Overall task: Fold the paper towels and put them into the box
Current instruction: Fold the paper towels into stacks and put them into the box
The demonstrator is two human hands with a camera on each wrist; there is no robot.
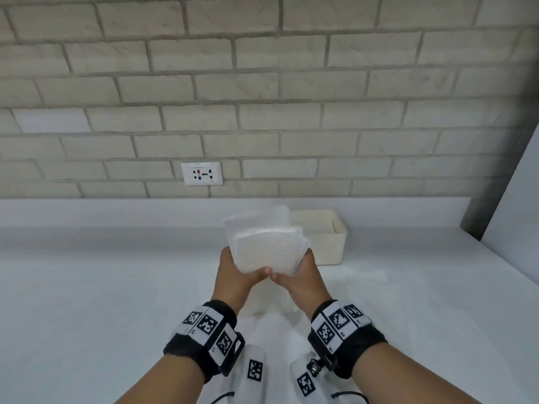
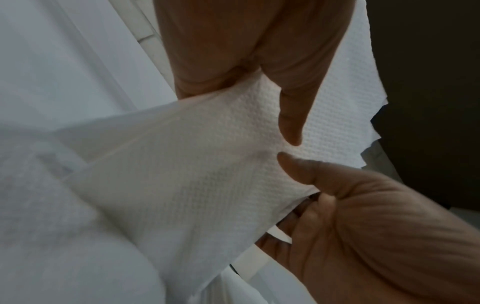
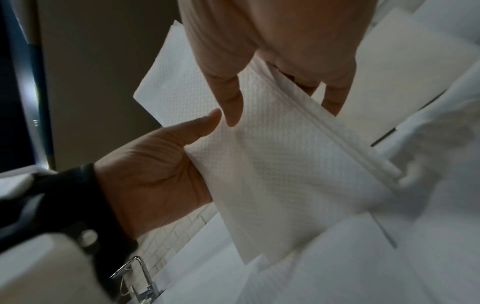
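Two hands hold up a stack of folded paper towels point(image 1: 267, 252) above the middle of the white counter point(image 1: 87, 287). The towels are white with a tiny bumpy pattern, and their edges do not line up — a few corners stick out at the top and on the right side.

The left hand point(image 1: 237, 272) grips the left lower side of the stack. Its thumb point(image 3: 197, 129) lies flat on the front sheet and its other fingers are curled behind, so the towels are pinched between them. The right hand point(image 1: 297, 275) grips the right lower side the same way, with its thumb point(image 2: 306, 170) on the front and the curled fingers at the back. The two thumb tips almost meet at the bottom edge of the stack.

The box point(image 1: 329, 237) is cream coloured and open at the top. It sits on the counter near the back edge, just behind the towels and a bit to the right. The stack hides the box's left part, so what is inside cannot be seen.

More white paper point(image 1: 358, 281) lies flat on the counter under the hands, towards the front edge.

Each wrist wears a black band point(image 1: 201, 345) with black-and-white square patterns on it. A brick wall point(image 1: 262, 83) stands behind the counter, with a white socket point(image 1: 201, 173) low on it.
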